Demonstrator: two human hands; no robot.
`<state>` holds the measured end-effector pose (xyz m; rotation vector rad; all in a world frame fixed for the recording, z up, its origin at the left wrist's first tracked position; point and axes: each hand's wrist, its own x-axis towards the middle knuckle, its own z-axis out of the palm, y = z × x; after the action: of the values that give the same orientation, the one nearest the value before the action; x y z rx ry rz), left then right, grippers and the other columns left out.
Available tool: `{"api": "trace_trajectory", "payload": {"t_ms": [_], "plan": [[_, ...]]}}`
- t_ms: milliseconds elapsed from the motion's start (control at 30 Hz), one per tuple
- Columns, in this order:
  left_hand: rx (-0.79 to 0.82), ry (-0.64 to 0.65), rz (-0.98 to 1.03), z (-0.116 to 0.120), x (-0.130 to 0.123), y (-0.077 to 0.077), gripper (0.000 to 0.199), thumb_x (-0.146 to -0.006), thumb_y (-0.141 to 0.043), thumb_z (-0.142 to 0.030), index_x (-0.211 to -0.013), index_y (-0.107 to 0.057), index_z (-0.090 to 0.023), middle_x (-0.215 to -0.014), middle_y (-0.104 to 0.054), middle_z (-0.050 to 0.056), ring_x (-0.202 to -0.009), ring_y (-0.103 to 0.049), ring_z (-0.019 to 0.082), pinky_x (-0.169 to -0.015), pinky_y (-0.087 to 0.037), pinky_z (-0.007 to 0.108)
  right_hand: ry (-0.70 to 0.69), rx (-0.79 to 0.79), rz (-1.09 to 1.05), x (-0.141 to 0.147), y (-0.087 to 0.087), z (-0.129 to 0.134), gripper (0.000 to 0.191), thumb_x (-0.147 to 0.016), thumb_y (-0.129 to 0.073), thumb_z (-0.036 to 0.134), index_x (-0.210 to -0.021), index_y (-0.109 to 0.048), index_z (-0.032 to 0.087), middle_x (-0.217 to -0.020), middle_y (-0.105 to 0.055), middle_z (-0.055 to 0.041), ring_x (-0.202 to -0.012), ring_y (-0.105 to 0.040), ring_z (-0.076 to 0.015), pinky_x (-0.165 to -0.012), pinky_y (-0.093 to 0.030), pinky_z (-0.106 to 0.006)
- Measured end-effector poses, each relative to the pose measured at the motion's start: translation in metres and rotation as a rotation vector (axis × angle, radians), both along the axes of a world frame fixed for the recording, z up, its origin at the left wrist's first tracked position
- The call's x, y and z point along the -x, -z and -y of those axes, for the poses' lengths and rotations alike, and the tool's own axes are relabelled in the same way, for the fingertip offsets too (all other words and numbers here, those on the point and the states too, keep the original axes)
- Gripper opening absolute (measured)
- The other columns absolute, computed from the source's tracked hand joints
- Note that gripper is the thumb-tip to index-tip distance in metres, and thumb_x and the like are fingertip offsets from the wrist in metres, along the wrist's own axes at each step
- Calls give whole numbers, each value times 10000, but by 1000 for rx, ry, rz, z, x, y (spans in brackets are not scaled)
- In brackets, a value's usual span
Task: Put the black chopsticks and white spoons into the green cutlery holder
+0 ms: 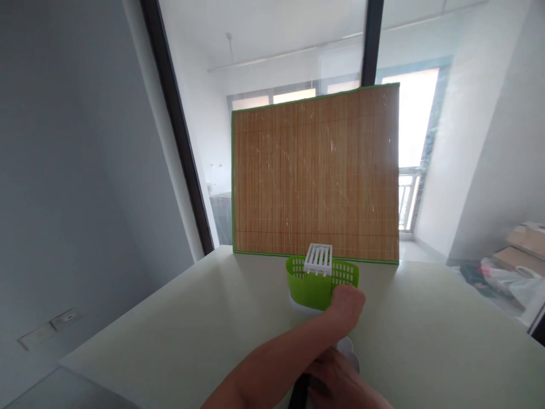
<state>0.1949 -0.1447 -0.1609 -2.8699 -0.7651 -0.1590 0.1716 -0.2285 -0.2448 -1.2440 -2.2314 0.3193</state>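
Note:
A bright green slotted basket point(313, 292) with a pale base stands on the table, and a white slatted piece point(319, 258) sits across its rim. My left hand point(349, 300) is at the basket's front right side, curled like a fist. Its fingers are turned away, so whatever they grip is hidden. Below my left forearm, my right hand point(334, 372) is closed around a utensil with a black handle point(300, 392). Pale rounded pieces point(347, 346) show beyond the right hand's fingers, partly covered and blurred; their kind cannot be made out.
The white table point(187, 312) carries the basket. Behind it, a brown bamboo mat point(315, 176) with green edging stands upright at the table's far edge, against a glass partition with dark frames. Boxes and bags point(511, 272) lie to the right, beyond the table. A grey wall is at left.

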Motion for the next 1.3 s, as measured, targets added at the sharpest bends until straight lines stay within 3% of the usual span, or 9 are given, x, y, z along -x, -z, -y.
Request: {"api": "trace_trajectory", "payload": {"t_ms": [133,267,400,533,633,1000,1300], "plan": [[-43,-49,163,6,27,-14,214,-858,-430,-123,-1003,-588,-133,-927,-609,108,-831,-613,199,-652,-484,281,43,22,9,-4,6,-1,624,-523,-480,153,-1142,-527,216,-1240,-512,-85,-1148,-427,-261,-960,-301,-354],[8,-142,339,9,89,-20,186,-882,-411,-257,-988,-552,-199,-940,-602,52,-833,-596,179,-688,-461,270,113,68,9,-8,10,-2,523,-460,-464,139,-967,-572,210,-1073,-565,-59,-964,-506,-232,-820,-371,-315],[163,-332,253,16,153,8,181,-858,-409,-278,-940,-555,-208,-879,-633,33,-814,-609,188,-705,-455,286,176,64,45,-14,7,1,367,-481,-463,101,-816,-561,213,-909,-574,-23,-837,-513,-196,-721,-347,-284],[355,-430,112,31,186,44,273,-766,-515,-401,-944,-570,-201,-886,-665,47,-837,-629,237,-735,-475,337,200,46,92,-24,7,3,277,-556,-475,71,-784,-544,212,-841,-564,-9,-791,-506,-181,-681,-316,-274],[437,-456,73,41,186,55,358,-696,-562,-433,-952,-581,-183,-918,-671,76,-860,-631,273,-750,-490,371,196,37,125,-29,10,3,219,-615,-484,69,-775,-537,208,-810,-560,-6,-774,-505,-177,-678,-307,-279],[402,-543,43,48,153,54,318,-741,-442,-163,-1022,-577,-97,-921,-673,161,-865,-639,308,-747,-504,429,191,-3,151,-27,5,4,150,-714,-481,88,-775,-542,210,-783,-548,3,-762,-502,-165,-673,-295,-281],[433,-552,47,57,146,55,320,-774,-519,-272,-1054,-565,-123,-908,-670,156,-873,-637,298,-742,-494,402,198,20,129,-27,0,6,149,-692,-480,91,-767,-536,207,-791,-560,1,-770,-507,-171,-680,-304,-286]]}}
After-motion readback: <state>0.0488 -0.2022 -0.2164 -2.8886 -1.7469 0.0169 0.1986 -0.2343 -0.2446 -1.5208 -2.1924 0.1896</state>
